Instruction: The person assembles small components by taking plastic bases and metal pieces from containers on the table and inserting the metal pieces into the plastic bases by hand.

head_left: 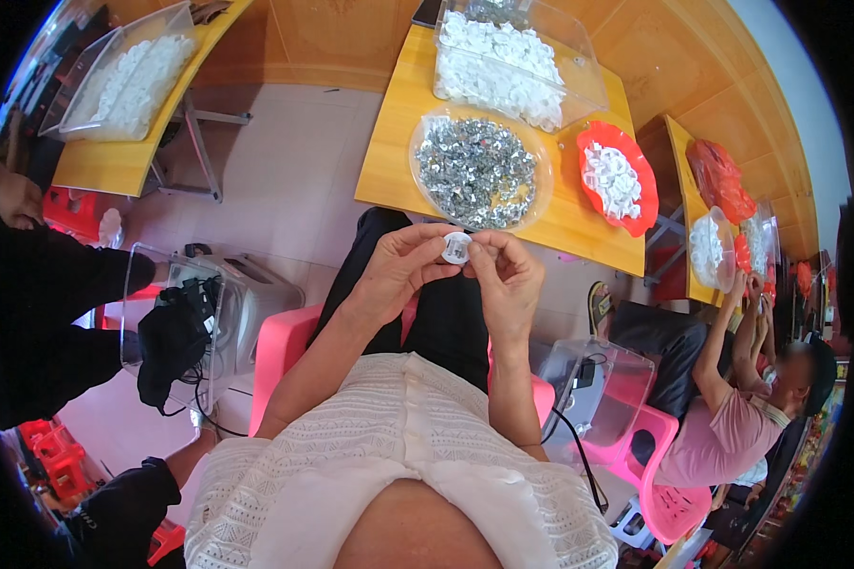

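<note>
Between my two hands, just in front of the table's near edge, is a small round white plastic piece (pixel 455 248) with a metallic-looking middle. My left hand (pixel 410 266) pinches its left side between thumb and fingers. On the other side, the thumb and fingertips of my right hand (pixel 505 275) press against it. Right beyond my hands stands a round clear tub (pixel 547 180) full of small shiny metal parts (pixel 474 171). To its right is a red scalloped dish (pixel 647 185) holding small white plastic pieces (pixel 612 180).
A clear bin (pixel 588 81) heaped with white pieces stands at the back of the yellow table (pixel 381 156). Another bin (pixel 185 21) sits on the far-left table. At right, a seated person (pixel 731 417) works at a third table. Clear boxes (pixel 220 351) with cables flank my pink chair (pixel 280 351).
</note>
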`<state>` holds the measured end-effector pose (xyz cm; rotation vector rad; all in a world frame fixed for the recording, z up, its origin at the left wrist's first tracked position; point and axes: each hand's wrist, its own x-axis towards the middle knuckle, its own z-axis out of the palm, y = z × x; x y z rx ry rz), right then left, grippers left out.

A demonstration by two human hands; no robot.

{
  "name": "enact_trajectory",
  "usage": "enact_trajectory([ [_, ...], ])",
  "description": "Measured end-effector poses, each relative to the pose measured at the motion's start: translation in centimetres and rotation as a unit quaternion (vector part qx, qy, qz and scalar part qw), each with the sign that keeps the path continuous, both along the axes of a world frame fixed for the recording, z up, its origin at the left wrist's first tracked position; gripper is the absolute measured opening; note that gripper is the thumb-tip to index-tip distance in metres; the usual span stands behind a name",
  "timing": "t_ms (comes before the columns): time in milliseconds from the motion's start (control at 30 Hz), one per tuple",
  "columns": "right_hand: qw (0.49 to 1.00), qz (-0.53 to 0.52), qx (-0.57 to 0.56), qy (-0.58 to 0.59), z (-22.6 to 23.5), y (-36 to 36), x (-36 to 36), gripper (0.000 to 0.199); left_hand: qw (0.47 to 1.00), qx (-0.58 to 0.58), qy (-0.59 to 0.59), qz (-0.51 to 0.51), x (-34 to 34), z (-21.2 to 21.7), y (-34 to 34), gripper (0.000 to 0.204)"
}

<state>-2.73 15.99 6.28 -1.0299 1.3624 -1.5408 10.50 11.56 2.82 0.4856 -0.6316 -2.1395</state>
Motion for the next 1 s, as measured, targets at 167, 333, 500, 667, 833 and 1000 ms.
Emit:
enact_trajectory([
  [167, 0.998, -0.029, -0.008, 0.060, -0.6, 0.0, 0.1, 0.007, 0.993, -0.079, -0.085, 0.036, 0.2, 0.4, 0.1, 0.022],
  [333, 0.977, -0.028, -0.044, 0.209, -0.2, 0.1, 0.5, 0.009, 0.978, -0.111, -0.165, 0.068, 0.0, 0.8, 0.0, 0.021],
  [500, 0.974, -0.035, -0.041, 0.219, -0.5, -0.1, 0.9, 0.008, 0.962, -0.127, -0.225, 0.085, -0.1, 0.2, -0.1, 0.020],
  [667, 0.974, -0.043, -0.055, 0.215, -0.7, -0.4, 1.0, 0.008, 0.955, -0.140, -0.245, 0.090, 0.1, 0.1, -0.2, 0.019],
  [833, 0.976, -0.036, -0.043, 0.209, -1.0, -0.5, 0.8, 0.007, 0.952, -0.146, -0.259, 0.079, -0.1, 0.1, -0.6, 0.019],
  [1000, 0.971, -0.035, -0.059, 0.230, -1.5, -0.6, 1.1, 0.007, 0.939, -0.139, -0.305, 0.082, 0.2, -0.4, -0.6, 0.017],
])
